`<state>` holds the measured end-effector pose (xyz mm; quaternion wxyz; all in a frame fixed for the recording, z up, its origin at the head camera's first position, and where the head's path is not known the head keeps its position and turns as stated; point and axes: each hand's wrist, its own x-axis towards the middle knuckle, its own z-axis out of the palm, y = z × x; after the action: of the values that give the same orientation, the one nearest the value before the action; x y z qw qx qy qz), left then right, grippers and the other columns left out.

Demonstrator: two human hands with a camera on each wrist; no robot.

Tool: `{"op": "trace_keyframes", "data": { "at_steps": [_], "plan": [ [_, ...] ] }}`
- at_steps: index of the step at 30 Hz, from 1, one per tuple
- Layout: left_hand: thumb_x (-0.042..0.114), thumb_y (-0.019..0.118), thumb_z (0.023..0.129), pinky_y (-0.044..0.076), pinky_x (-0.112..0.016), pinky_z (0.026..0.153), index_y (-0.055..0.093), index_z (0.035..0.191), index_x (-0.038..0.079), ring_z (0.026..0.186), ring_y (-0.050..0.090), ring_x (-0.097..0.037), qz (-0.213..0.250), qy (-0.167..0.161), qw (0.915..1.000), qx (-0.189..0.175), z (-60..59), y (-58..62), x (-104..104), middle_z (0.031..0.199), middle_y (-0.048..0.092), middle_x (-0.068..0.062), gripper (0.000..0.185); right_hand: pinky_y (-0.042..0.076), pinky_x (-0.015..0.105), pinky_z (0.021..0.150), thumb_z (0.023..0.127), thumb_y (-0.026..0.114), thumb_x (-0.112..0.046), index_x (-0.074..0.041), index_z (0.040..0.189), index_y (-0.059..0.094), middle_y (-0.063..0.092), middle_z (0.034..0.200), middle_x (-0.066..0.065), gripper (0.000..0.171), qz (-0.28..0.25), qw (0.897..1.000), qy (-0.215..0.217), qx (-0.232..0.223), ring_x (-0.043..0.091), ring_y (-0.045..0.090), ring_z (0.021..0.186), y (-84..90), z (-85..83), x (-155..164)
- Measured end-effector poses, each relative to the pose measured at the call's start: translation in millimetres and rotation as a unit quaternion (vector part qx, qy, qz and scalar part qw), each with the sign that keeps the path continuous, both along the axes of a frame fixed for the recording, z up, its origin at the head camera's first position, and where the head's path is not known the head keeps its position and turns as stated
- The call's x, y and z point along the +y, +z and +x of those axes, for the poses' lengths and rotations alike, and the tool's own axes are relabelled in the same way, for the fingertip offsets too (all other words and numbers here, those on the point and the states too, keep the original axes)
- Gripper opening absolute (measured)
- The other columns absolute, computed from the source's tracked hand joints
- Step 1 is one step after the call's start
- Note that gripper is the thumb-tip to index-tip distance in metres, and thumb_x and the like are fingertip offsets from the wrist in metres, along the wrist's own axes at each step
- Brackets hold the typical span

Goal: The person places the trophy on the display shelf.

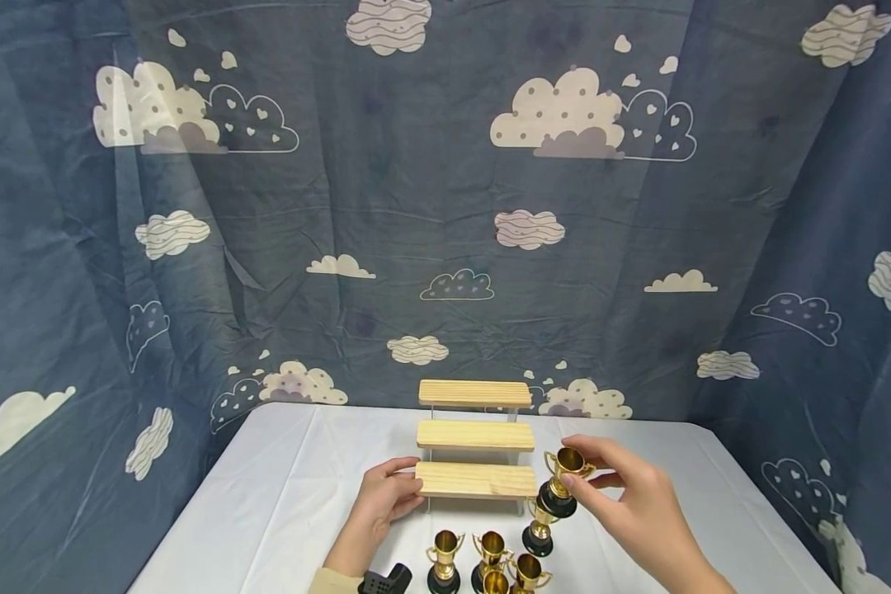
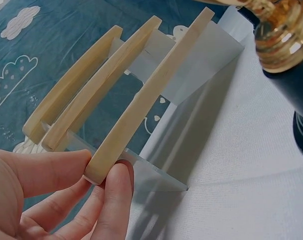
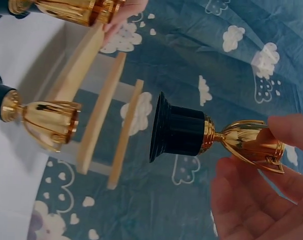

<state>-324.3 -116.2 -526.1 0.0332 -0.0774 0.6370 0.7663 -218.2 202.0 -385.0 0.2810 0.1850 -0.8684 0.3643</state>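
Observation:
My right hand (image 1: pixel 634 495) pinches a small gold trophy cup (image 3: pixel 251 142) by its bowl, its black base hanging free of the table. Below and behind it in the head view, another gold trophy (image 1: pixel 540 528) stands beside the shelf's right end. The three-tier shelf (image 1: pixel 475 480) has pale wooden boards on clear side panels, with nothing on the boards. At its left end, my left hand (image 1: pixel 386 495) grips the lowest board (image 2: pixel 126 125) between thumb and fingers.
Several more gold trophies (image 1: pixel 444 561) stand close together at the table's front, before the shelf. A white cloth covers the table (image 1: pixel 282 487). Behind it hangs a dark blue curtain (image 1: pixel 416 206) with cloud prints. A dark strap (image 1: pixel 386 580) sits on my left wrist.

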Motion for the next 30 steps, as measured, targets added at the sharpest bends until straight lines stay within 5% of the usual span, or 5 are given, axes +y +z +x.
{"op": "trace_keyframes", "data": {
  "at_steps": [9,30],
  "plan": [
    [-0.008,0.072,0.077,0.062,-0.033,0.069,0.061,0.13,-0.006,0.072,0.07,-0.017,-0.003,-0.003,1.0,0.003,0.4,-0.4,0,0.094,0.068,-0.013,0.054,0.06,0.028,0.069,0.082,0.085,-0.016,-0.026,0.121,0.07,0.071,0.107,-0.014,0.043,-0.01,0.999,0.039,0.036,0.008,0.067,0.091,15.3,-12.0,-6],
    [-0.005,0.073,0.078,0.061,-0.031,0.067,0.062,0.128,-0.006,0.073,0.07,-0.017,-0.01,-0.012,0.9998,0.015,-1.9,-3.3,-1,0.093,0.069,-0.013,0.051,0.06,0.026,0.07,0.086,0.082,-0.022,-0.024,0.121,0.07,0.07,0.103,-0.016,0.037,0.003,0.998,0.062,0.011,0.006,0.066,0.089,40.2,-41.3,-19]
  ]
}}
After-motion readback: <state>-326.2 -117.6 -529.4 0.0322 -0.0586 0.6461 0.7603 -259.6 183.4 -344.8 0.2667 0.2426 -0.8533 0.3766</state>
